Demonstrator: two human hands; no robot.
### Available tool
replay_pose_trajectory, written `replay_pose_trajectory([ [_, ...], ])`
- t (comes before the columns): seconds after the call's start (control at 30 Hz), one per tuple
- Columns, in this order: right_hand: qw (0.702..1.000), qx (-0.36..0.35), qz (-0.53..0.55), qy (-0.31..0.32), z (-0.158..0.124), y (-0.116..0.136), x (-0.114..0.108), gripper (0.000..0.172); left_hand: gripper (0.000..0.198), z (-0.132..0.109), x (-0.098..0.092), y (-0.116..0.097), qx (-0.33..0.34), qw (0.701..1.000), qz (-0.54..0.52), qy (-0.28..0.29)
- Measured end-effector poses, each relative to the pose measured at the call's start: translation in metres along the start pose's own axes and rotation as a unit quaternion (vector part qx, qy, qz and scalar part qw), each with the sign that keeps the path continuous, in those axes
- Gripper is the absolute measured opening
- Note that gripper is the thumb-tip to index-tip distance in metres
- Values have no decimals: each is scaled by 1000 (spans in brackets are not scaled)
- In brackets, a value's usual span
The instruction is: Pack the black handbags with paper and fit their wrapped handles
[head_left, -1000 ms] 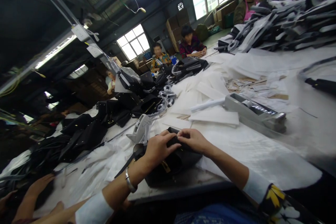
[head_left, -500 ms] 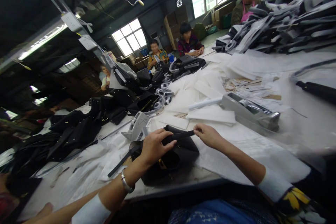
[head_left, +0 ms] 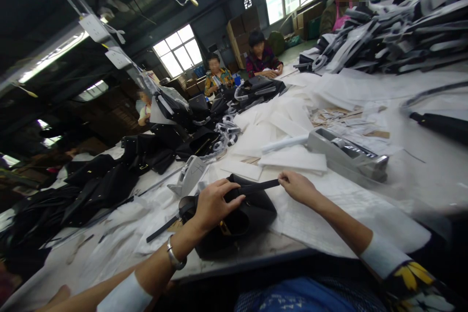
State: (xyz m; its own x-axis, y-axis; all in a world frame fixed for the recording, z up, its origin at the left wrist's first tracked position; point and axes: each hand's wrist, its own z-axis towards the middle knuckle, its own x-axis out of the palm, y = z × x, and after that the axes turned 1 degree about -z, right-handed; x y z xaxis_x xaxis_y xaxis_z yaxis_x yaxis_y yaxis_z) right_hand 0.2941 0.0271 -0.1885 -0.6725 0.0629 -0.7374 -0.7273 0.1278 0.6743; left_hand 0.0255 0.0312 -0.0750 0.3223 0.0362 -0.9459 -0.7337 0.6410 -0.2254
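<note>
A black handbag (head_left: 258,214) with a gold-coloured clasp lies on its side at the table's near edge. My left hand (head_left: 217,204) is closed round a black strap (head_left: 261,185) at the top of the bag, thumb on the near side. Between thumb and fingertips, my right hand (head_left: 298,188) pinches the strap's far end, holding it taut to the right. Another black strap end (head_left: 163,229) sticks out to the left of the bag. Part of the bag is hidden behind my left hand and wrist.
Just beyond the bag stands a grey tape dispenser (head_left: 188,175); a second grey dispenser (head_left: 347,156) sits to the right. White foam sheets (head_left: 292,161) cover the middle. Black bags (head_left: 106,190) pile up left, wrapped straps (head_left: 395,34) at far right. Several people sit across the table.
My right hand has moved a little to the right with the strap end, so a longer stretch of strap shows between my hands. My left hand stays on the bag.
</note>
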Motion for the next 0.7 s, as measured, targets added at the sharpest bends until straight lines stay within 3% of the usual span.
replay_pose_trajectory([
  [0.27,1000,9,-16,-20,2,-5,2,15,26,-1,1,1,-3,1000,1,4],
  [0.4,998,-11,-21,-58,-5,6,-2,16,26,-1,1,0,-10,1000,1,9],
  [0.47,994,-64,-12,-90,-13,19,-4,22,27,-1,0,-1,-14,1000,2,18],
  [0.53,980,-165,33,-103,-20,36,-4,27,28,-1,-2,-2,-13,999,-7,32],
  [0.6,958,-256,100,-79,-24,53,0,25,28,0,-5,-3,-13,999,-29,39],
  [0.7,946,-283,158,-23,-23,71,11,20,27,5,-13,-5,-59,996,-60,37],
])
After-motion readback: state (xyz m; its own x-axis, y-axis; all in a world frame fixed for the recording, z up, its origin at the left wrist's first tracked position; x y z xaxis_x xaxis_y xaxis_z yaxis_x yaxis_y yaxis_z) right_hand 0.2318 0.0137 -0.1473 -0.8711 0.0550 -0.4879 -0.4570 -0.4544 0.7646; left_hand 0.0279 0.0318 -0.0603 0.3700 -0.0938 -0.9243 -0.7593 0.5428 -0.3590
